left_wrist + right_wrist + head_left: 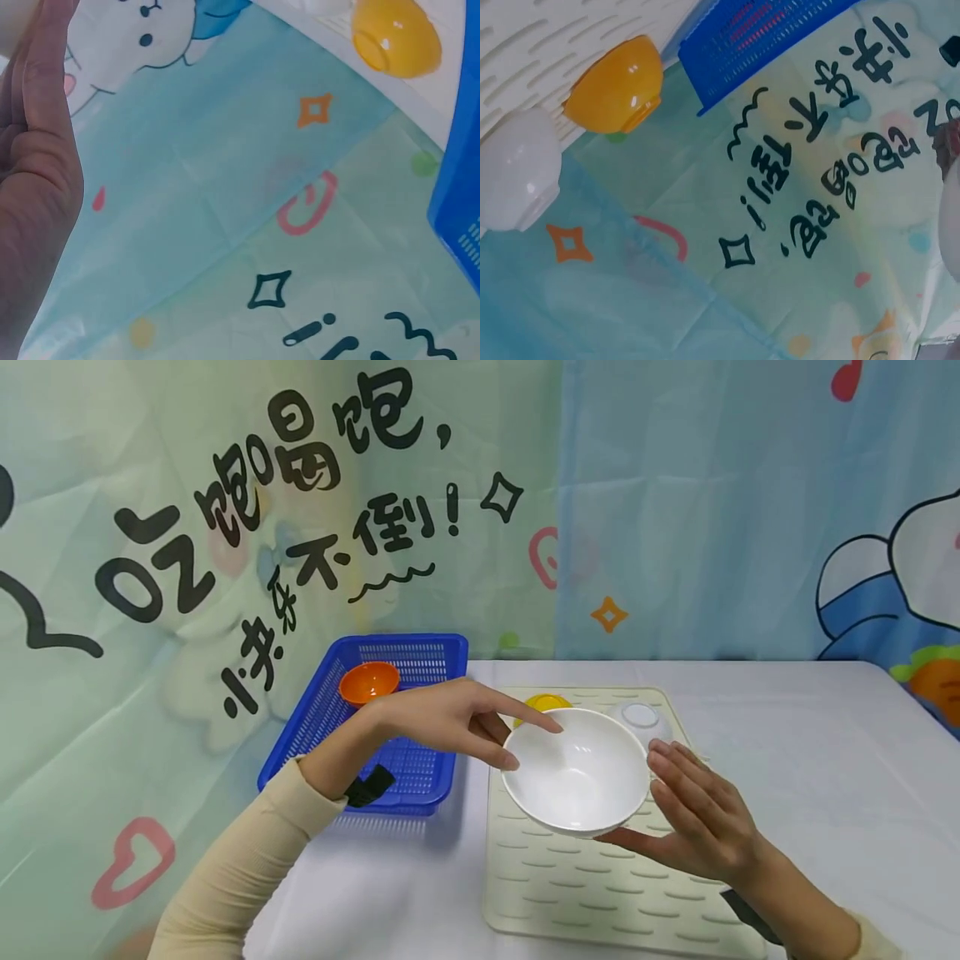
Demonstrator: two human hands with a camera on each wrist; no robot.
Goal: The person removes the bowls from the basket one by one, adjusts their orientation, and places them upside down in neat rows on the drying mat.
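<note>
A cream rectangular mat with raised oblong ridges (555,906) lies beneath a glossy white round bowl (581,768), held above it. To the left sits a blue rectangular plastic mesh basket (397,637). The held bowl looks light, stiff and slippery, best taken by rim and outer wall. The left hand (457,718) pinches its rim; the right hand (701,818) steadies it, fingers nearly straight, thumb beneath. Upturned whitish (651,727) and yellow (547,701) bowls crowd the mat's far end; a shiny orange bowl (369,681) rests inside the basket.
</note>
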